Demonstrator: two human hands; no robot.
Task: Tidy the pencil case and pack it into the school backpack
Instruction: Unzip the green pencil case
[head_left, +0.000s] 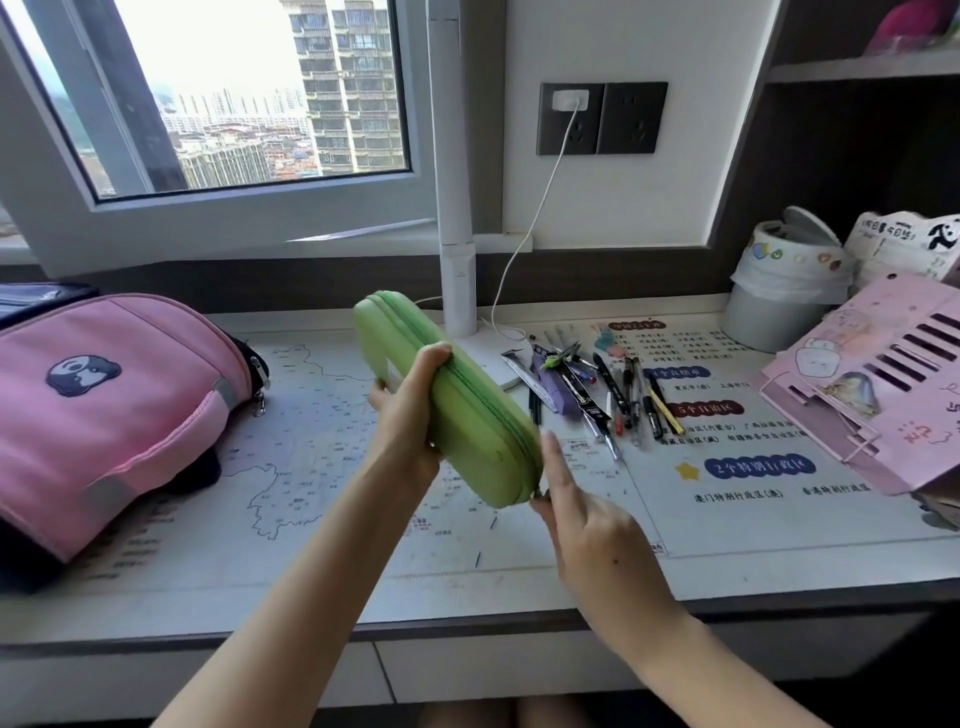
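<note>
pencil case (457, 410) long axis runs away from me | left hand (410, 415) wraps its middle | right hand (576, 514) pinches zip pull at near end, I judge | pens (613, 395) lie right of case

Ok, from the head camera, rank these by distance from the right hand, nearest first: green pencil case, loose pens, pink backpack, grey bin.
From the right hand:
1. Green pencil case: touching its fingers at the near corner, held up by the left hand.
2. Loose pens: on the desk just beyond, slightly right.
3. Grey bin: back right, by the wall.
4. Pink backpack: far left of the desk.
</note>
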